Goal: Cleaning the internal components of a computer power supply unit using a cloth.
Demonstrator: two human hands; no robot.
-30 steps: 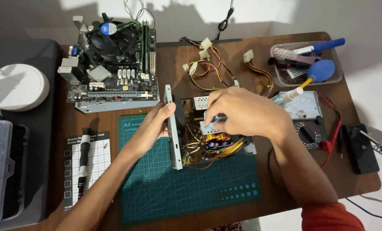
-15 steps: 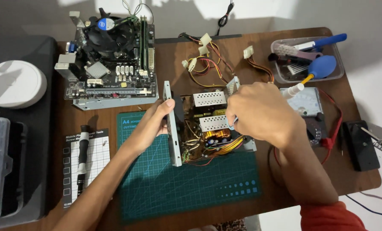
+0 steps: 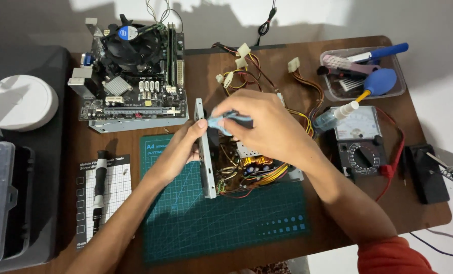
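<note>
The open power supply [image 3: 247,162] had a bare matt grey metal wall, with shiny copper coils and plastic-coated wires inside. It sat on a green rubbery cutting mat [image 3: 221,218], matt all over. The table [image 3: 414,203] looked like smooth dark wood with a slight sheen. At the far right corner, a clear glossy plastic tray [image 3: 396,89] held plastic tools.

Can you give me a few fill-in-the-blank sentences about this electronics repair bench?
The left hand steadies the power supply's metal ____.
The right hand holds a light blue ____ over the open power supply.
The power supply rests on a ____ cutting mat.
The motherboard lies at the table's far ____ corner.

Missing: case; brush; green; left
</note>
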